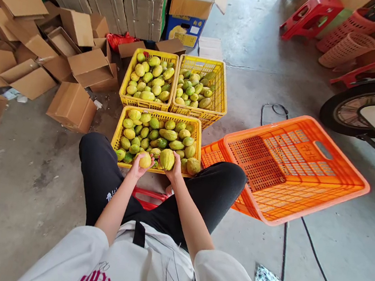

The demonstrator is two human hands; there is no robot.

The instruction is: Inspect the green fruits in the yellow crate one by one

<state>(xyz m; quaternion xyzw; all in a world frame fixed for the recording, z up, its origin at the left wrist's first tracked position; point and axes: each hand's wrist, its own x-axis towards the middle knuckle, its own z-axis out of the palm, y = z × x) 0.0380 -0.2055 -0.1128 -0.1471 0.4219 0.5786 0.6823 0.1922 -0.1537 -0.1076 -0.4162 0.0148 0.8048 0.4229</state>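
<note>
My left hand (140,166) is closed around a round yellow fruit (145,160). Beside it, my right hand (175,170) grips a larger, ridged yellow-green fruit (167,159), which looks like a small papaya. Both hands are over the near edge of a yellow plastic crate (117,136) between my knees. Many similar green and yellow fruits (168,134) fill this crate. Behind it stand two more yellow crates, the left one (124,80) heaped with fruit and the right one (223,89) only partly filled.
An orange slatted crate (311,176) lies tilted at my right, on another orange crate. Cardboard boxes (73,106) are piled at the left. A motorcycle wheel (335,107), red stool (311,16) and pink baskets (348,49) stand at the far right. Black cables (321,266) cross the floor.
</note>
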